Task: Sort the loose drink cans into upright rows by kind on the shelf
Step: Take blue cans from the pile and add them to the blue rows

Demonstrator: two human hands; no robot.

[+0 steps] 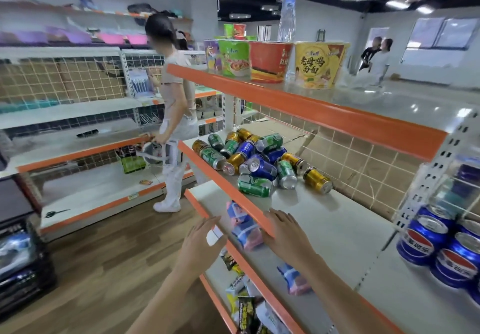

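Several loose drink cans lie tumbled on the middle shelf [324, 219] toward its far left end: green cans [253, 186], blue cans [262, 166] and gold cans [317, 180], all on their sides in one heap. My left hand [201, 242] hovers flat in front of the shelf's orange front edge [220, 177], holding nothing. My right hand [287, 235] is stretched out flat over the near shelf surface, fingers straight, well short of the heap.
Upright blue Pepsi cans [428, 240] stand at the right behind a wire divider. Instant noodle bowls [318, 64] sit on the top shelf. Snack packets [245, 232] lie on the lower shelf. A person [176, 115] stands in the aisle to the left.
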